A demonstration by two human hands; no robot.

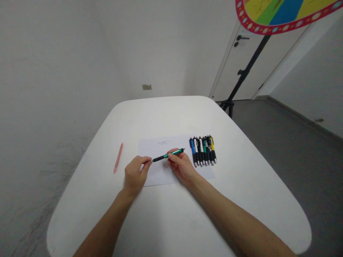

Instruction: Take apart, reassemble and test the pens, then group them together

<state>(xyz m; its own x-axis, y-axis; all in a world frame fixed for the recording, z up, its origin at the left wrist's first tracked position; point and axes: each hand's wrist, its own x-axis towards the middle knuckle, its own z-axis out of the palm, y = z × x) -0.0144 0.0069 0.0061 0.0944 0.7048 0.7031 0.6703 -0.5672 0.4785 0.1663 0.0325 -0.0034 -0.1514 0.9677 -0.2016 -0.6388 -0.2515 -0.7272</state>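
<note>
A green pen (161,157) with a black grip is held sideways above the white paper (158,175). My right hand (181,165) pinches its green barrel between thumb and fingers. At the other end, my left hand (137,172) is closed with thumb and forefinger on the pen's tip. Whatever small part lies between those fingertips is hidden. Right of my right hand, a row of several pens (202,151) with blue, white, green and yellow barrels lies partly over the paper. A pink pen (118,158) rests on the table, left of my left hand.
The white table (166,116) has rounded corners and stands close to a wall with a socket plate (147,87). Behind its right side rises a black stand (248,69) bearing a colourful wheel (284,16). A door (252,53) is beyond it.
</note>
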